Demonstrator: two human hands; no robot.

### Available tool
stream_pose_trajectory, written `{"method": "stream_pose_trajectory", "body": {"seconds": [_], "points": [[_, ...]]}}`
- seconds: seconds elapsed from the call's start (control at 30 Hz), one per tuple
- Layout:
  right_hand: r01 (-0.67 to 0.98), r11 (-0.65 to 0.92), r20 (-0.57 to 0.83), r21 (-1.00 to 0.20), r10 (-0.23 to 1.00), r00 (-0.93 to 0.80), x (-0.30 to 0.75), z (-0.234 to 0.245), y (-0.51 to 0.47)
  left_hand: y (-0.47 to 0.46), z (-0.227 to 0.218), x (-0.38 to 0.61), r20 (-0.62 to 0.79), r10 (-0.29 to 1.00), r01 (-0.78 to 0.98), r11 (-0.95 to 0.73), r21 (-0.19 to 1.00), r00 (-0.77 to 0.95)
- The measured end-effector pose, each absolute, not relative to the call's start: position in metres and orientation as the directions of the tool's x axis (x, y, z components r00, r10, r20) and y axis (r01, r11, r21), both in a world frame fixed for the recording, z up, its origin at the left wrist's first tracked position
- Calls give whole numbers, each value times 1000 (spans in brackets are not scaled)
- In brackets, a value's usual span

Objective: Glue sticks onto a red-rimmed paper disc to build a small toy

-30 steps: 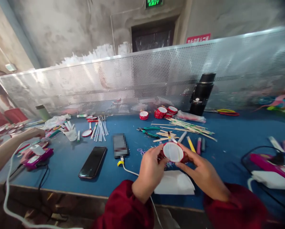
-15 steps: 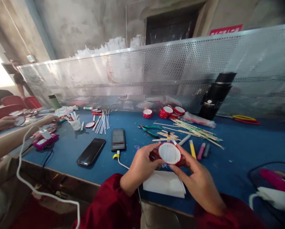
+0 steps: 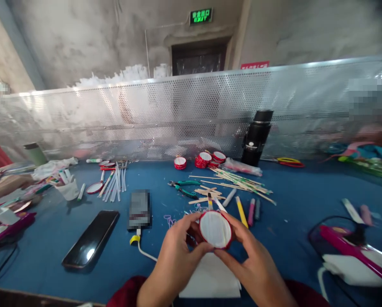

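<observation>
Between my two hands is a small round red-rimmed drum (image 3: 215,229), its pale face tilted up toward me. My left hand (image 3: 179,251) is closed on its left edge, thumb at the bottom. On the opposite edge, the fingers and thumb of my right hand (image 3: 250,256) grip it. Folded white paper (image 3: 210,277) lies on the table below. Just beyond the drum are several markers, among them a yellow marker (image 3: 242,212) and a pink marker (image 3: 251,212), and wooden craft sticks (image 3: 206,194).
Teal-handled pliers (image 3: 186,187), wooden skewers (image 3: 242,181) and more red-rimmed drums (image 3: 206,158) lie farther back. A black thermos (image 3: 257,138) stands before the perforated metal screen (image 3: 146,115). Two phones, a black phone (image 3: 91,238) and a cabled phone (image 3: 138,209), lie left; a magenta glue gun (image 3: 354,247) lies right.
My view has turned to the right and tilted up, so the table things sit farther left and lower. Both hands still hold the drum.
</observation>
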State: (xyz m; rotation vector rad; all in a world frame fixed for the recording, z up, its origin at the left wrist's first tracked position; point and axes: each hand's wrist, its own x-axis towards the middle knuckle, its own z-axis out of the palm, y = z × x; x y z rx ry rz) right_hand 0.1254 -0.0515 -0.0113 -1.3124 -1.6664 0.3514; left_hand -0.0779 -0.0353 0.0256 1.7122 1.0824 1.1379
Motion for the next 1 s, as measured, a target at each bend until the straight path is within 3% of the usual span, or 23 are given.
{"method": "stream_pose_trajectory", "body": {"seconds": [0.17, 0.2, 0.33, 0.5, 0.7, 0.8, 1.0], "points": [[627, 401, 535, -667, 844, 30, 133, -13, -54, -45, 13, -79, 347, 901, 196, -400, 895, 259], [634, 422, 556, -648, 831, 15, 134, -14, -54, -47, 10, -78, 346, 918, 182, -380, 907, 192], [653, 431, 555, -622, 831, -20, 133, -10, -54, -52, 4, -76, 255, 959, 91, -267, 959, 119], [645, 370, 455, -668, 890, -39, 128, -2, -54, -45, 1, -74, 116, 970, -32, -112, 993, 212], [657, 397, 469, -641, 880, -75, 127, -3, -55, -35, 8, -70, 63, 980, -165, -32, 986, 191], [642, 486, 540, -593, 832, -130, 125, -2, -56, -30, 15, -73, 74, 995, -214, -58, 975, 66], [603, 590, 593, -536, 772, -229, 121, 2, -59, -27, 32, -78, 120, 987, -140, -134, 981, -105]]}}
